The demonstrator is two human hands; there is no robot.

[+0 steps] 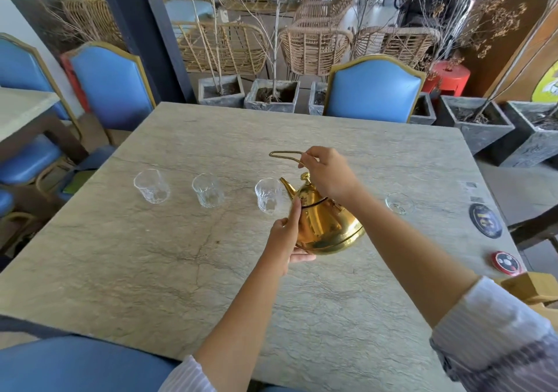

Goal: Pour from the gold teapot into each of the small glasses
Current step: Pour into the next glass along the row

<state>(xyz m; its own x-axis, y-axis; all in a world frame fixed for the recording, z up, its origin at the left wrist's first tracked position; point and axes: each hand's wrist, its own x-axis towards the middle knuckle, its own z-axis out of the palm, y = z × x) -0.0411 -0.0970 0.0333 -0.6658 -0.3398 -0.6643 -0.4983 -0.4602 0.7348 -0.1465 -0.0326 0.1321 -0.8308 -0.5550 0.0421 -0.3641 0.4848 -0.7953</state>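
Observation:
The gold teapot (324,225) hangs tilted above the stone table (151,256), its spout at the rim of the third small glass (268,195). My right hand (329,173) grips the thin wire handle above the lid. My left hand (287,240) cups the pot's body and underside. Two more small glasses stand in the row to the left, one at the far left (152,186) and one in the middle (207,190). A fourth glass (399,203) sits right of my right forearm. I cannot tell whether liquid is flowing.
Two round coasters lie near the table's right edge, a dark one (485,220) and a red one (506,262). Blue padded chairs (373,88) surround the table. Stone planters (271,94) and wicker chairs stand beyond the far edge.

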